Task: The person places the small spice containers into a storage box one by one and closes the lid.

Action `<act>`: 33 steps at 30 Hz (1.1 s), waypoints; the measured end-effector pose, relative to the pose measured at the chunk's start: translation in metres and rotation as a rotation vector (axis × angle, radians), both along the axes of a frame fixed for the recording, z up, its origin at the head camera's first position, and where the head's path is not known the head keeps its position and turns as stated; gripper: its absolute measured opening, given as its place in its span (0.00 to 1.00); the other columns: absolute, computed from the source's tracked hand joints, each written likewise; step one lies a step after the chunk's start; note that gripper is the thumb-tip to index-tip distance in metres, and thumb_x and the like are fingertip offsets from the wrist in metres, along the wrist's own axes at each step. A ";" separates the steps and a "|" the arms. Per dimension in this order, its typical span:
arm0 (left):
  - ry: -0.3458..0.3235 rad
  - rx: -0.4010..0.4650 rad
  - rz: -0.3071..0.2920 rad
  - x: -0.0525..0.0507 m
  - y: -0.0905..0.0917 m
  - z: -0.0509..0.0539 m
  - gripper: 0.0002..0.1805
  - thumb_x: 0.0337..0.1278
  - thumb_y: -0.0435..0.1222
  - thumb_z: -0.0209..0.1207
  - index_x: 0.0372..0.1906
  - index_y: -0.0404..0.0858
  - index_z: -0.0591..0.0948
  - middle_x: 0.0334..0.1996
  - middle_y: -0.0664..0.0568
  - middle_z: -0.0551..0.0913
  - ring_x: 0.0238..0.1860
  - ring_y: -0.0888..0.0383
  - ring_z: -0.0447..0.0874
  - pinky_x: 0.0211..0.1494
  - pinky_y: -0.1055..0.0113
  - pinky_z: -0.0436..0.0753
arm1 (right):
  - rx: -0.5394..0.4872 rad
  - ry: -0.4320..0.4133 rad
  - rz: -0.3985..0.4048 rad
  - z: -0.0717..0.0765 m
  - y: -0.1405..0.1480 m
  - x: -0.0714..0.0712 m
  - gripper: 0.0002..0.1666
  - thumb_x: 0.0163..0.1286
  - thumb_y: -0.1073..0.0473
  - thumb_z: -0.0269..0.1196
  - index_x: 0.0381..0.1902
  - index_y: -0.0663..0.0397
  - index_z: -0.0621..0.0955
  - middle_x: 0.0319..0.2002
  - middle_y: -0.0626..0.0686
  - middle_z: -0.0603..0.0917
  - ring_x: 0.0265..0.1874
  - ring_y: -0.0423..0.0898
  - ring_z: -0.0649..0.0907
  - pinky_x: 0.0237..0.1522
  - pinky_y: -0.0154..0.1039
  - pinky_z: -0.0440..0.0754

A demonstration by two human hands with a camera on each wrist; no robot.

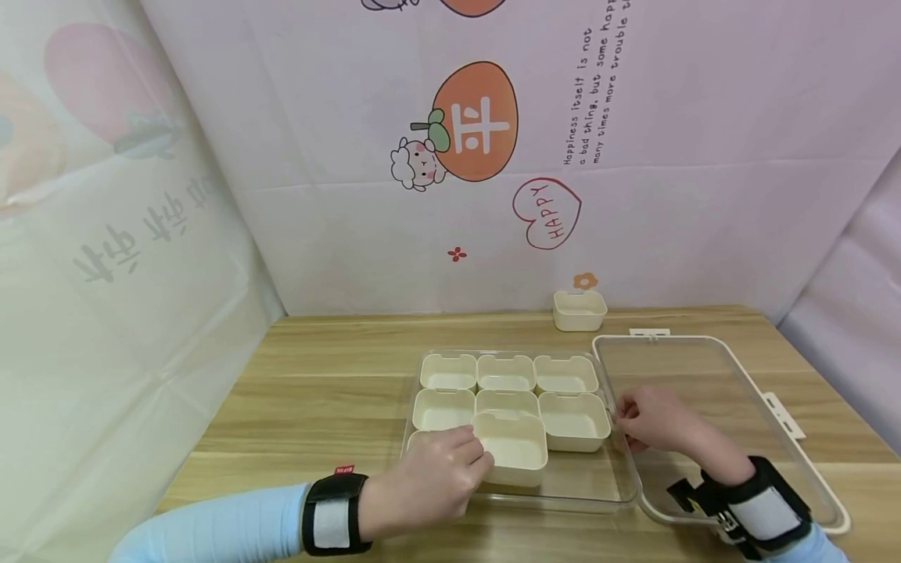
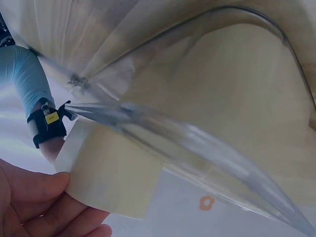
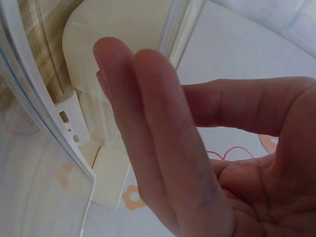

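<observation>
My left hand (image 1: 438, 473) pinches a small cream box (image 1: 517, 453) by its left side, at the middle of the front row in a clear plastic container (image 1: 587, 486). In the left wrist view, the thumb and fingers grip that box (image 2: 116, 170) seen through the container's clear wall. Several more cream boxes stand in the container's back and middle rows, such as one at right (image 1: 573, 422); another at front left is mostly behind the left hand. Beside the container's right wall is my right hand (image 1: 662, 422), its fingers (image 3: 158, 123) fairly straight and holding nothing.
A clear lid (image 1: 676, 367) with a white rim and white latches lies right of the container, under the right forearm. Another cream box (image 1: 579, 313) stands at the table's back edge by the printed cloth (image 1: 338, 242). Wooden tabletop (image 1: 317, 391) extends to the left.
</observation>
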State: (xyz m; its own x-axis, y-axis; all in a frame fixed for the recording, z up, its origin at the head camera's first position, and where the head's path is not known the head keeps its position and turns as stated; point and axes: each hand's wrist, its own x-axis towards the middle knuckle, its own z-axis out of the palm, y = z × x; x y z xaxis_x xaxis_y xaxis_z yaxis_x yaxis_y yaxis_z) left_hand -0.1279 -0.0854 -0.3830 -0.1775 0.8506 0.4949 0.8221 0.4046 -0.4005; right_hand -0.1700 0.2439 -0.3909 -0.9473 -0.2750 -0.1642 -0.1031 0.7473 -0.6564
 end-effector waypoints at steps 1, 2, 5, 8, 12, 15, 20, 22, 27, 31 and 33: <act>0.004 -0.002 -0.004 0.000 0.000 -0.001 0.19 0.46 0.26 0.35 0.19 0.43 0.76 0.15 0.60 0.73 0.23 0.65 0.74 0.46 0.73 0.80 | 0.001 0.002 0.002 0.000 0.000 0.000 0.03 0.57 0.70 0.55 0.28 0.67 0.76 0.25 0.57 0.84 0.20 0.44 0.84 0.22 0.35 0.82; 0.000 -0.003 -0.006 0.001 0.001 -0.002 0.19 0.46 0.27 0.35 0.19 0.44 0.76 0.15 0.60 0.73 0.23 0.65 0.75 0.45 0.73 0.80 | 0.003 0.004 0.003 0.000 0.000 0.000 0.03 0.57 0.70 0.55 0.28 0.67 0.76 0.25 0.57 0.84 0.20 0.44 0.84 0.22 0.35 0.82; 0.005 -0.021 -0.007 0.002 0.001 -0.004 0.19 0.47 0.27 0.35 0.19 0.44 0.77 0.16 0.60 0.74 0.25 0.65 0.76 0.48 0.72 0.81 | 0.004 0.006 0.005 0.000 0.000 0.000 0.03 0.57 0.70 0.55 0.27 0.66 0.76 0.25 0.57 0.84 0.20 0.44 0.84 0.22 0.35 0.82; -0.004 -0.049 -0.006 0.002 0.002 -0.006 0.17 0.46 0.28 0.39 0.19 0.44 0.77 0.17 0.61 0.76 0.25 0.66 0.77 0.48 0.72 0.81 | 0.004 0.004 0.002 0.000 0.001 0.000 0.03 0.57 0.70 0.55 0.28 0.67 0.76 0.26 0.57 0.84 0.21 0.44 0.84 0.22 0.35 0.82; -0.010 -0.085 -0.002 0.002 0.003 -0.009 0.12 0.41 0.29 0.45 0.19 0.44 0.77 0.18 0.62 0.76 0.24 0.66 0.74 0.41 0.74 0.79 | 0.010 0.003 0.001 -0.001 0.001 -0.001 0.03 0.57 0.70 0.55 0.27 0.66 0.76 0.26 0.58 0.84 0.21 0.44 0.84 0.22 0.35 0.82; -0.003 -0.103 0.008 0.001 0.005 -0.011 0.12 0.40 0.29 0.44 0.18 0.45 0.76 0.17 0.62 0.76 0.23 0.65 0.72 0.35 0.75 0.75 | 0.012 0.003 0.003 -0.001 0.001 -0.001 0.03 0.57 0.70 0.55 0.27 0.66 0.76 0.26 0.57 0.84 0.21 0.44 0.83 0.23 0.35 0.82; 0.007 -0.126 0.037 0.001 0.007 -0.014 0.19 0.44 0.28 0.35 0.15 0.46 0.75 0.15 0.62 0.75 0.21 0.65 0.70 0.30 0.74 0.70 | 0.009 0.004 0.000 -0.002 0.000 -0.001 0.02 0.56 0.70 0.55 0.27 0.66 0.76 0.25 0.56 0.84 0.21 0.44 0.83 0.22 0.35 0.82; 0.001 -0.133 0.046 0.001 0.008 -0.015 0.16 0.43 0.29 0.40 0.15 0.46 0.75 0.15 0.63 0.75 0.21 0.65 0.70 0.29 0.74 0.70 | 0.005 0.003 -0.002 -0.001 0.000 0.000 0.03 0.56 0.70 0.55 0.27 0.66 0.76 0.25 0.57 0.84 0.21 0.44 0.83 0.22 0.35 0.82; -0.016 -0.156 0.060 0.002 0.009 -0.018 0.06 0.37 0.33 0.55 0.14 0.46 0.75 0.15 0.63 0.75 0.20 0.66 0.70 0.26 0.74 0.67 | 0.002 0.006 0.001 -0.001 -0.001 0.000 0.03 0.57 0.70 0.55 0.27 0.66 0.76 0.26 0.57 0.84 0.21 0.44 0.83 0.22 0.35 0.82; -0.005 -0.170 0.075 0.002 0.010 -0.018 0.08 0.39 0.33 0.57 0.14 0.47 0.75 0.15 0.64 0.75 0.20 0.67 0.70 0.24 0.74 0.66 | 0.011 0.008 0.004 -0.001 0.000 0.000 0.03 0.57 0.70 0.55 0.28 0.66 0.76 0.25 0.57 0.84 0.21 0.44 0.83 0.22 0.34 0.82; 0.000 -0.177 0.085 0.003 0.010 -0.019 0.09 0.42 0.32 0.57 0.15 0.47 0.76 0.15 0.64 0.75 0.20 0.67 0.70 0.23 0.75 0.66 | 0.016 0.007 0.004 -0.002 0.000 0.000 0.03 0.56 0.70 0.55 0.28 0.66 0.76 0.25 0.57 0.84 0.21 0.44 0.83 0.22 0.34 0.81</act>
State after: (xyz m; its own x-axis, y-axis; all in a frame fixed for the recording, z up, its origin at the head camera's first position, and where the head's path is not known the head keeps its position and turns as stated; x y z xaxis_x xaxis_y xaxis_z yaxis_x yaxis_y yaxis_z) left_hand -0.1248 -0.0749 -0.4017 -0.2520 0.9062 0.3394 0.7880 0.3957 -0.4716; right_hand -0.1703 0.2440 -0.3926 -0.9475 -0.2759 -0.1614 -0.1107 0.7570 -0.6440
